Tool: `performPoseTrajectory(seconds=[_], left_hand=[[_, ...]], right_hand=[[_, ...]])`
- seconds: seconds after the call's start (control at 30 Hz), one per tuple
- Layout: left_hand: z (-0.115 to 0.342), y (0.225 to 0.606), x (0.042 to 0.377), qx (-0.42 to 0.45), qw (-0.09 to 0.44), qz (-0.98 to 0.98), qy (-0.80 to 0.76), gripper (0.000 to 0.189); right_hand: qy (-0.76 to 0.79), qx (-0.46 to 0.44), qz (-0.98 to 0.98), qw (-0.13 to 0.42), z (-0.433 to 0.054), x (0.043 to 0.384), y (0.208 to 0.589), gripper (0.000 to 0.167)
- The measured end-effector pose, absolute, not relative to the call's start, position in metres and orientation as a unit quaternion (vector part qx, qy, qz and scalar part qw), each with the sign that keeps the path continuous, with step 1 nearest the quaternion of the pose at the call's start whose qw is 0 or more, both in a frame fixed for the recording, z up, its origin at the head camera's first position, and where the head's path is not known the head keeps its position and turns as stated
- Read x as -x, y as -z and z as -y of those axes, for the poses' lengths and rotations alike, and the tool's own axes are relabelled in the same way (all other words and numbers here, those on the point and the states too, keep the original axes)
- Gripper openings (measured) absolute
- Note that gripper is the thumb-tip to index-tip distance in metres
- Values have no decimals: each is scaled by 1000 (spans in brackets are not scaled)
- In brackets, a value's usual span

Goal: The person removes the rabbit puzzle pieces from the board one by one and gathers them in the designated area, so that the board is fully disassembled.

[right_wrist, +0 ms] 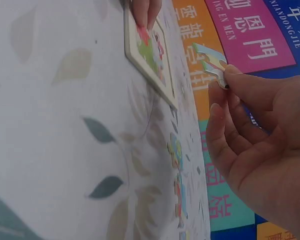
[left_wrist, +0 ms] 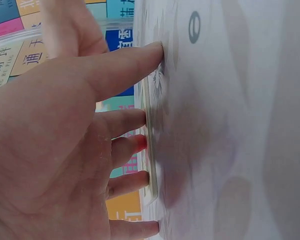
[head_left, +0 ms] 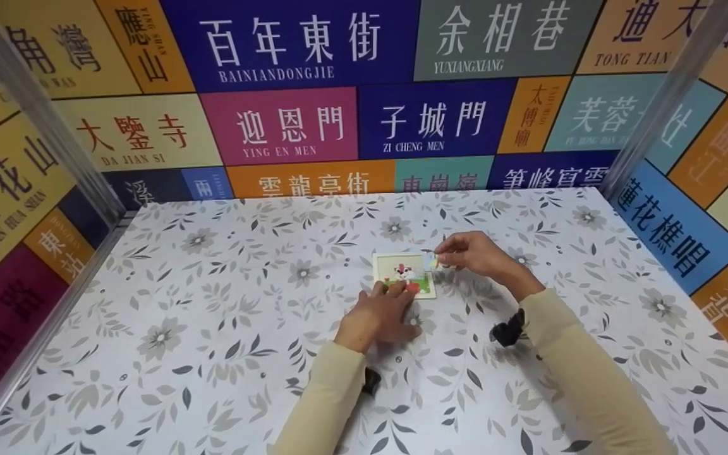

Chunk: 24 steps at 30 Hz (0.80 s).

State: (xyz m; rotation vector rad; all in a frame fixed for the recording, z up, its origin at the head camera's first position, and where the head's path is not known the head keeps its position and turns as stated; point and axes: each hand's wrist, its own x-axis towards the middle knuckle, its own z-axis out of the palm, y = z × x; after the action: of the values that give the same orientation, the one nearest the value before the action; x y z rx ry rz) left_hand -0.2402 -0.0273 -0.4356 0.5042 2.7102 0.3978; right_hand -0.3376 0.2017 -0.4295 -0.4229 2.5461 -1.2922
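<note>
Tray [head_left: 395, 260] lies flat on the patterned cloth [head_left: 225, 360], right of the head view's middle. An animal picture fills its near part; the far strip is bare. Left hand [head_left: 378, 316] spread, fingers fairly straight, middle fingertips resting on the tray's near side; thumb tip down on the cloth. Right hand [head_left: 473, 254] pinches a small piece [right_wrist: 212, 59] between thumb and fingers, raised off the cloth at the tray's far right corner.

Around: a few loose pieces [right_wrist: 176, 152] on the cloth just off the tray's right side, near the right hand; details too small to read. Left hand covers part of the tray's near rim. Black units sit at both cuffs, the right one [head_left: 508, 328] plainer to see, beside its sleeve [head_left: 572, 354].

Edges: far table edge meets the sign wall [head_left: 279, 123], well apart from the tray. Posts stand at the far corners, left [head_left: 54, 114] and right [head_left: 661, 101]. Side edges also well apart; a broad stretch of cloth runs to the left, a somewhat narrower one to the right. The two forearms take up the near approach.
</note>
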Motion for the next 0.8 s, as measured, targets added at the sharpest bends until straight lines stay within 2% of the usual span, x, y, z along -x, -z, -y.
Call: performPoseTrajectory(seconds=[0.33, 0.6, 0.8], left_hand=[[25, 437, 239, -181, 179, -957, -141, 74], [25, 437, 239, -174, 192, -955, -144, 74], [25, 435, 240, -173, 193, -955, -146, 75]], right_hand=[[403, 109, -898, 141, -228, 328, 446, 21], [366, 86, -920, 110, -226, 327, 448, 13], [369, 86, -920, 101, -225, 326, 450, 13]])
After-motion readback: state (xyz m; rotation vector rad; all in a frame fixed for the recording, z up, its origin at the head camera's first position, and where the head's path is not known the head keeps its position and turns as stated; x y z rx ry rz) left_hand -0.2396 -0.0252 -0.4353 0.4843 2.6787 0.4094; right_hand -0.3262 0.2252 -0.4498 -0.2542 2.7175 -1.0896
